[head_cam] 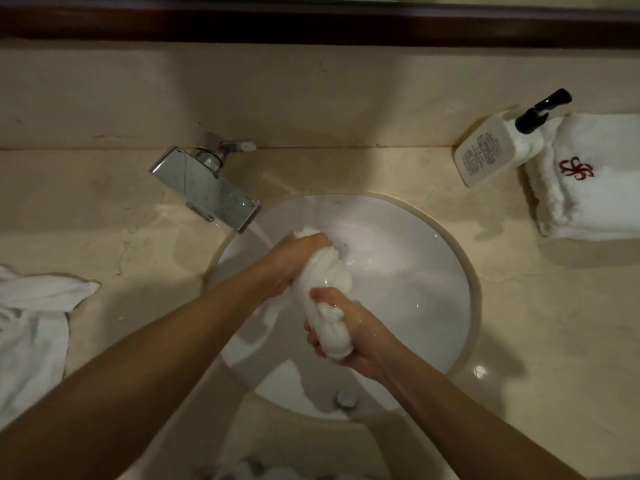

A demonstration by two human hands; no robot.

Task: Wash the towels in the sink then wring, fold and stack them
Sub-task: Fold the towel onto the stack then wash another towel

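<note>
A wet white towel [323,282], twisted into a thick roll, hangs over the round white sink [415,271]. My left hand [298,254] grips its far end, fingers curled round the cloth. My right hand [349,336] grips the near end from below, and the roll's tip bulges out past my fingers. A crumpled white towel [31,323] lies on the counter at the left. A folded white towel with a red emblem [588,181] sits on the counter at the right.
A chrome faucet [207,181] stands at the sink's back left, its spout over the basin rim. A white pump bottle [498,147] with a black head leans beside the folded towel. The sink's drain plug [346,398] shows near the front. Beige marble counter surrounds the basin.
</note>
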